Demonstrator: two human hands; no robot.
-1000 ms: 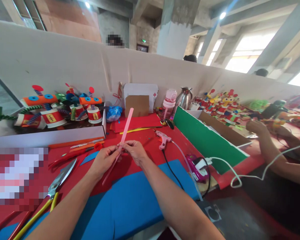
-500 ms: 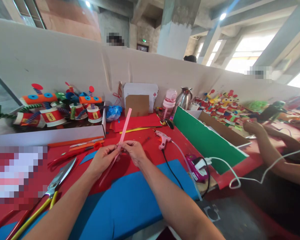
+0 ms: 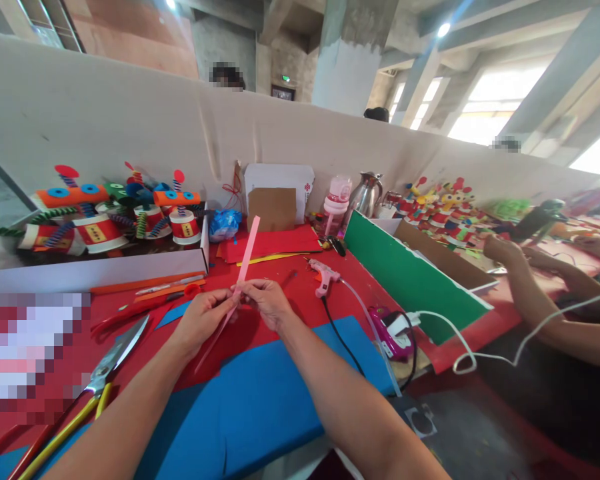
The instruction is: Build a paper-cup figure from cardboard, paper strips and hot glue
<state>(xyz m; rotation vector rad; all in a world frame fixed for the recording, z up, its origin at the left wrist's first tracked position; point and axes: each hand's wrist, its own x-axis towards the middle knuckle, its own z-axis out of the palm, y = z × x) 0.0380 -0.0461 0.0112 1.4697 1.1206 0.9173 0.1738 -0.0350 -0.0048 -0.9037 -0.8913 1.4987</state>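
Observation:
A long pink paper strip (image 3: 249,252) is pinched at its middle between both my hands, its upper end pointing up and away, its lower end hanging toward me. My left hand (image 3: 206,317) grips it from the left, thumb and fingers pressed together. On the other side my right hand (image 3: 266,301) closes on the same spot, fingertips nearly touching the left ones. Below them lies a large blue sheet (image 3: 265,387) on the red tabletop (image 3: 300,293). Large scissors (image 3: 100,380) with red and yellow handles rest left of my left forearm. Right of my hands sits a pink glue gun (image 3: 324,277).
Paper-cup figures (image 3: 97,232) stand in a white box (image 3: 180,261) at the left. A green-sided box (image 3: 410,273) and a purple power strip (image 3: 393,333) with cables are at the right. Behind stand a pink bottle (image 3: 337,203) and a metal jug (image 3: 365,195). A co-worker's arm (image 3: 525,293) reaches in.
Both hands keep their pinch on the pink strip, almost unmoved. The whole view has shifted slightly.

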